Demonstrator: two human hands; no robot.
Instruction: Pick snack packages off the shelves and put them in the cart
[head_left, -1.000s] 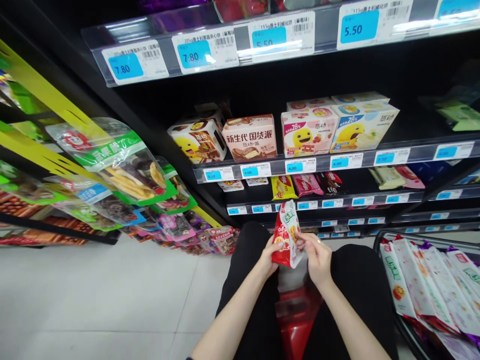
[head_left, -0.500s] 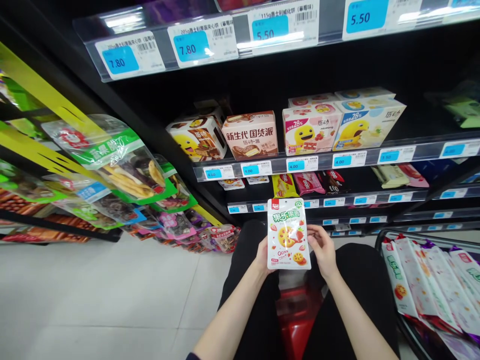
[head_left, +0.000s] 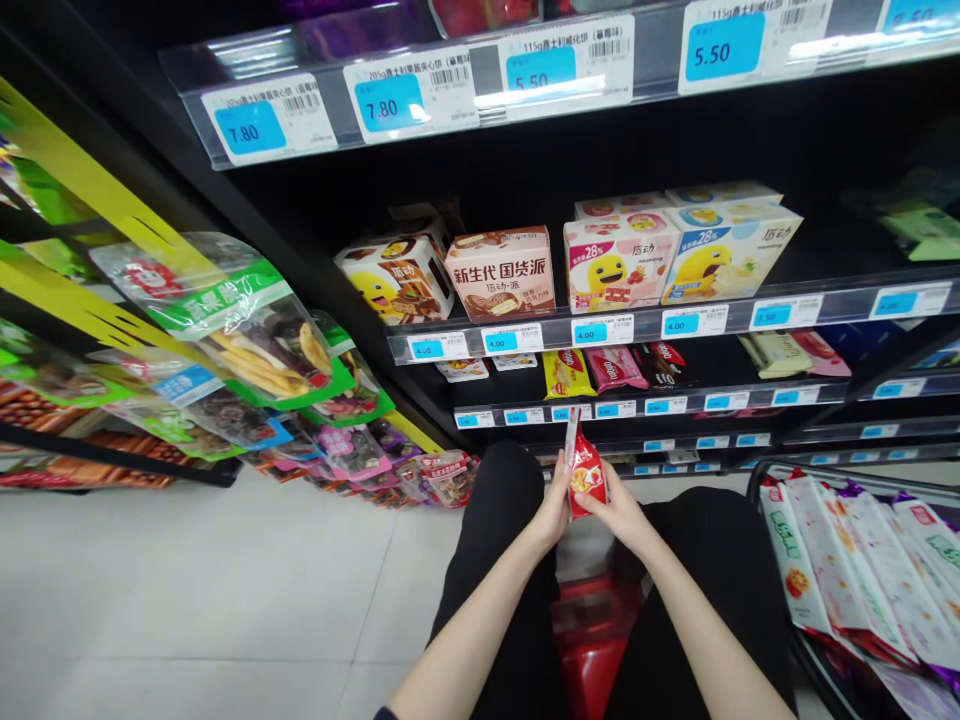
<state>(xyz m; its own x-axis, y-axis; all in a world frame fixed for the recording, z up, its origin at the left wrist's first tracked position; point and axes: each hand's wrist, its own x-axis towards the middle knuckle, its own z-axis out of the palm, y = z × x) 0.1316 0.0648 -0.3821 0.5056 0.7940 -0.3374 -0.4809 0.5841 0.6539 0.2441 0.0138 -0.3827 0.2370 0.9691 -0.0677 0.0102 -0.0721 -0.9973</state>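
Note:
Between my knees, a snack pouch (head_left: 586, 472) is held up in front of the lower shelves. It stands turned edge-on, so its red side faces right and only a thin strip of the white side shows. My left hand (head_left: 553, 505) grips it from the left, fingers behind the white side. On the other side my right hand (head_left: 619, 506) holds its lower right part, with the thumb across the red face. Both hands are closed on the pouch.
Boxed pies (head_left: 501, 272) line the shelf ahead, with small wrapped snacks (head_left: 568, 373) below. Bagged dried snacks (head_left: 247, 330) hang at the left. A black basket (head_left: 814, 662) of similar pouches sits at the right. A red stool (head_left: 589, 670) shows between my legs.
The pouch has been turned from its white front to edge-on, showing its red side. My right hand has moved left, and its thumb now lies on the red face.

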